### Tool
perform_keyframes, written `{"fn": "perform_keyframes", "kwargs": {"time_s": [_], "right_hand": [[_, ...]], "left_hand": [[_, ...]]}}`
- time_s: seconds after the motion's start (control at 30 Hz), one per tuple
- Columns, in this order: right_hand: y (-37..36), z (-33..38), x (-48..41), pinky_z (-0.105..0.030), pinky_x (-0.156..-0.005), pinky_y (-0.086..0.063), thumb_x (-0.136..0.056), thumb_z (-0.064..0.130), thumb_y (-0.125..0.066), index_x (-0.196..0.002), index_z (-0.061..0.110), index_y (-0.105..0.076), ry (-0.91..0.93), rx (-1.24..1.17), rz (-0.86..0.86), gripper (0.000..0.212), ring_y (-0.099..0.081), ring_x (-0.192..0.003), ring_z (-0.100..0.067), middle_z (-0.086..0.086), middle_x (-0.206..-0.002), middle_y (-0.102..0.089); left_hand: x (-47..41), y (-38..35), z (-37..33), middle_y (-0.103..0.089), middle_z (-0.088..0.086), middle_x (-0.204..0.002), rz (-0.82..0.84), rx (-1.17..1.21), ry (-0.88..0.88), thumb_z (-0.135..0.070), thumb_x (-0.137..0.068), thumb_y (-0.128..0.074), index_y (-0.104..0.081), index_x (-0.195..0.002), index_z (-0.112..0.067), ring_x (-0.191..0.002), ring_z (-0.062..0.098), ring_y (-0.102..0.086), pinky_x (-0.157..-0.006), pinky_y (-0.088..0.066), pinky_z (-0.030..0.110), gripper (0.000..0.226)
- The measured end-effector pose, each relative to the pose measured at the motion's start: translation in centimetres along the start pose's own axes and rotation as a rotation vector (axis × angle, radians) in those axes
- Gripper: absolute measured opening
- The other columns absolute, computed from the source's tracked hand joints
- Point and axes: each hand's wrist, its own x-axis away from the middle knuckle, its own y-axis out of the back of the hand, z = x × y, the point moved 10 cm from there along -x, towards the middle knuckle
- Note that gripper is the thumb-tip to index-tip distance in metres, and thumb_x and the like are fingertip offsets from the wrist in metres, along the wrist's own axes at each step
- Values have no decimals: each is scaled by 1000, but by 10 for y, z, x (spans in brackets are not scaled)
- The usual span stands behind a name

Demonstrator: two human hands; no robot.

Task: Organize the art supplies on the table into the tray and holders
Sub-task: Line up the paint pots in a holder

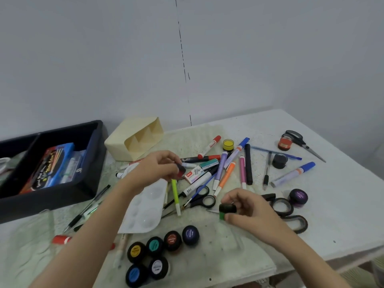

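Note:
My left hand (pixel 154 169) pinches a small red paint pot with a black lid (pixel 181 170) just above the pile of markers (pixel 226 163). My right hand (pixel 247 208) grips a green paint pot with a black lid (pixel 226 210), lifted slightly over the cloth. Several black-lidded paint pots (pixel 155 254) stand grouped near the front edge. A black tray (pixel 91 163) with boxed pencils sits at the left. A cream holder (pixel 135 138) lies on its side behind my left hand. A white palette (pixel 145 210) lies under my left forearm.
Black-handled scissors (pixel 202 197) lie mid-table and a second pair (pixel 301 142) at the far right beside a red pot. A purple pot (pixel 298 196), tape rolls (pixel 282 206), pens (pixel 89 206) and a yellow pot (pixel 228 144) are scattered about. The table's front edge (pixel 332 256) runs near my right arm.

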Motion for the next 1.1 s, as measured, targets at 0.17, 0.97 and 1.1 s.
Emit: {"fn": "perform_keyframes", "kwargs": {"time_s": [0.17,0.97,1.1], "right_hand": [[-24,12,16,-14,-78,-46,-61,29,-65,-94,33,-65,115,203,37,34,-59,-89,-6,9,-90,-62],[-79,16,38,-7,-78,-36,-77,20,-65,-99,34,-63,185,412,187,27,-50,-95,1,20,-102,-51],[-80,16,39,-7,-79,-37,-77,21,-65,-99,36,-62,180,424,192,27,-49,-95,1,20,-101,-51]], "left_hand": [[59,-32,18,-69,8,-98,218,50,2,13,-75,-60,-66,-100,-11,-91,16,-68,-84,-55,28,35],[132,-61,37,-44,-27,-101,62,-656,-271,-44,-78,-66,-65,-105,-40,-96,-8,-42,-83,-41,17,27],[128,-56,46,-44,-26,-98,43,-621,-215,-42,-77,-70,-68,-103,-40,-94,-8,-43,-82,-42,18,26]]}}
